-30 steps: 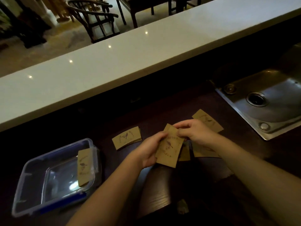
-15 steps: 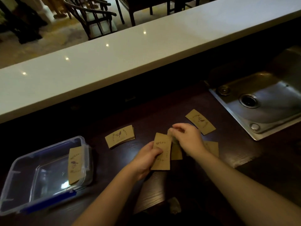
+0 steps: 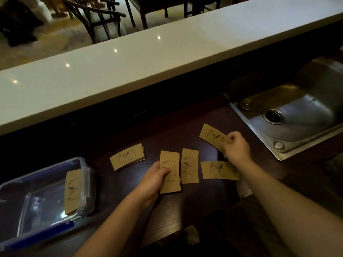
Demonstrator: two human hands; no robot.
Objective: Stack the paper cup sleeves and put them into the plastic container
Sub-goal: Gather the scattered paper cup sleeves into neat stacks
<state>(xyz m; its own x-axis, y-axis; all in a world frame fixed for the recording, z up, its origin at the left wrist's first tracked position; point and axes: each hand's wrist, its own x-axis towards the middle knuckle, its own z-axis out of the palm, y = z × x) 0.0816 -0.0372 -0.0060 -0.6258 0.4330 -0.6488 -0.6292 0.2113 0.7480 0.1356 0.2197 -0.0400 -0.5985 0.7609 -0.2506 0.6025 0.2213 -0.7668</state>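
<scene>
Flat brown paper cup sleeves with a bird print lie on the dark wooden counter. My left hand (image 3: pixel 154 179) grips a small stack of sleeves (image 3: pixel 171 173) held upright on the counter. My right hand (image 3: pixel 237 147) pinches the near end of a single sleeve (image 3: pixel 211 135) at the far right. Two loose sleeves lie between the hands, one upright (image 3: pixel 189 166) and one flat (image 3: pixel 219 170). Another stack of sleeves (image 3: pixel 128 156) rests further left. A clear plastic container (image 3: pixel 11 197) with blue clips stands at the left, with one sleeve (image 3: pixel 73 191) leaning against its right wall.
A steel sink (image 3: pixel 304 112) with a drain is set into the counter at the right. A raised white bar top (image 3: pixel 130 58) runs along the far side. Chairs (image 3: pixel 96 17) stand beyond it. A small pale scrap (image 3: pixel 192 237) lies near the counter's front edge.
My right hand has left the stack and reached right to the far sleeve. My left hand still holds the stack, now lower on the counter. Two loose sleeves are now uncovered.
</scene>
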